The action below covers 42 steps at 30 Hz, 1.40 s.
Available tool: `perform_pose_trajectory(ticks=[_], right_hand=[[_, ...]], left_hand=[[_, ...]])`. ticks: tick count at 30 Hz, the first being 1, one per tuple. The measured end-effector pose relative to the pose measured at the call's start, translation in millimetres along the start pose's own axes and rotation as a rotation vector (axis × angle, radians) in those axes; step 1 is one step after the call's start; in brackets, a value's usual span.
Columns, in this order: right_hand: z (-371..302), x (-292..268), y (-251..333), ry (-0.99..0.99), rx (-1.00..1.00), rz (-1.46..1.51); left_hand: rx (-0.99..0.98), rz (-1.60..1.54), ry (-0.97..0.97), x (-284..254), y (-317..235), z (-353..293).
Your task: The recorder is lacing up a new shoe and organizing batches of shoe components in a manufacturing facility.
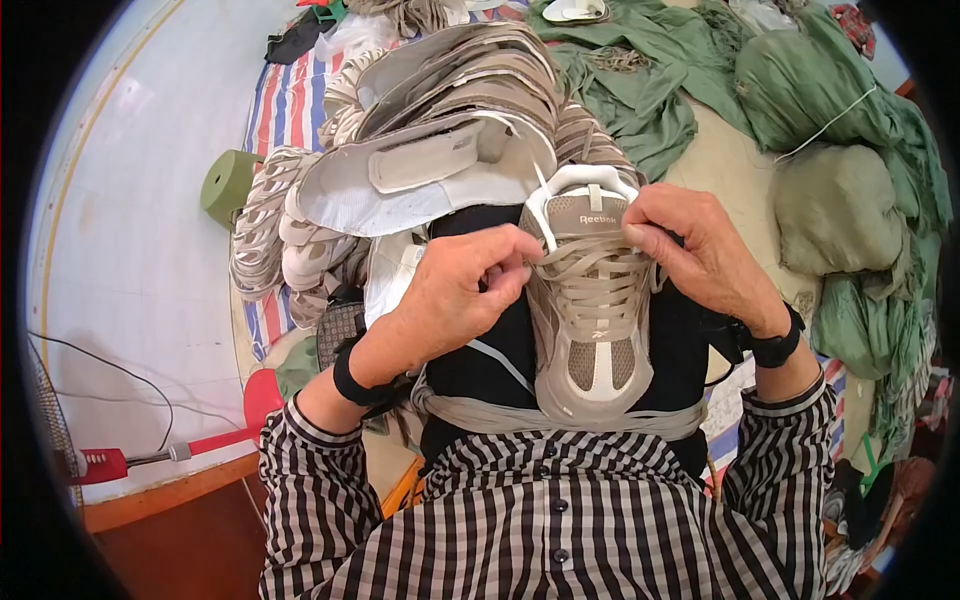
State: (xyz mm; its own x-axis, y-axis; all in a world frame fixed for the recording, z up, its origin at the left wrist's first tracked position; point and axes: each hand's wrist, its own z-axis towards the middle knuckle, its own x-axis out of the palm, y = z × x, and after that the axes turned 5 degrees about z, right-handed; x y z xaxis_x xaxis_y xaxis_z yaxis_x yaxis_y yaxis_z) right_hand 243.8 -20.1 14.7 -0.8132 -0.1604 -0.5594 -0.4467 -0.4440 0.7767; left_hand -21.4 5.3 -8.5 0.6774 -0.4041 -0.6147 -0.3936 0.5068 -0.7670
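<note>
A beige and grey sneaker [593, 310] rests on my black-covered lap, its toe toward me and its padded collar away. Flat beige shoelace [585, 268] crosses its tongue in several rows. My left hand [465, 285] is closed at the shoe's left eyelet edge, thumb and fingers curled in at the top row of lace. On the opposite side, my right hand [705, 245] pinches at the upper right eyelets beside the tongue; its fingertips partly hide the lace there. A short loop of lace hangs below the right fingers.
Beyond my lap lies a tall stack of unlaced shoe uppers [455, 110], with more bunched shoes [270, 225] to its left. A bundle of loose laces [460, 410] lies across my lap. Green cloth sacks [835, 200] stand right; a green roll [228, 185] and red-handled tool [215, 435] are left.
</note>
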Motion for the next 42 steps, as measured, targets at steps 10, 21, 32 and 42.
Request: perform_pose_trajectory(ticks=[10, 21, 32, 42], right_hand=[[2, -4, 3, 0.121, -0.062, 0.051], [-1, -12, 0, 0.23, 0.173, 0.408], [-4, -14, -16, 0.08, 0.284, 0.819], [3, -28, -50, -0.091, 0.351, 0.628]], left_hand=[[-0.298, -0.076, -0.051, 1, -8, 12], [-0.263, -0.061, 0.005, 7, -3, 17], [-0.459, -0.547, 0.165, -2, 3, 29], [0.01, -0.05, 0.022, 8, 3, 9]])
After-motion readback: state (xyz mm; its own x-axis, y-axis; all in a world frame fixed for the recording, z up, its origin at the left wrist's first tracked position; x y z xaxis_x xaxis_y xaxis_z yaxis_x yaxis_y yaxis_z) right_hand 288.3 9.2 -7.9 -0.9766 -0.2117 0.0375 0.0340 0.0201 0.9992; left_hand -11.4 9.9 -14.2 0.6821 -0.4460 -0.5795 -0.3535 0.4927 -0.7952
